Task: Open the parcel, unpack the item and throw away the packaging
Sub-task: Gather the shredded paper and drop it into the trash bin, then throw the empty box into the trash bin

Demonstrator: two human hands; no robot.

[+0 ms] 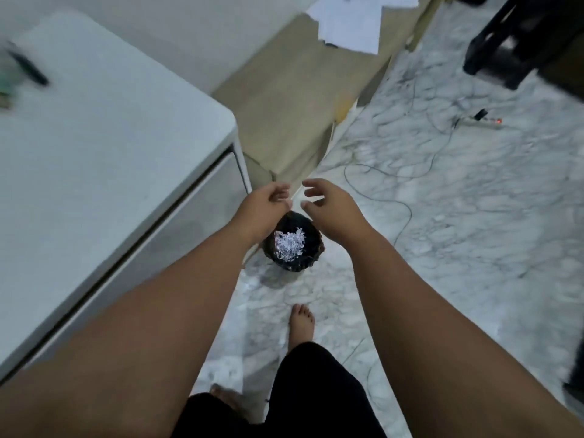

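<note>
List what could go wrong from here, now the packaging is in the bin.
1. The small black bin already holds a mound of white crumpled packaging near its rim; more could spill onto the marble floor.
2. Loose cables trail across the floor beside the bare foot, a likely trip hazard when stepping away.
3. Left hand and right hand both hang open and empty; the unpacked item is blurred or out of sight.

1 head-worn wide-angle camera looks steeply down from standing height past both forearms onto the marble floor [458,216] and desk [110,137] corner.
</note>
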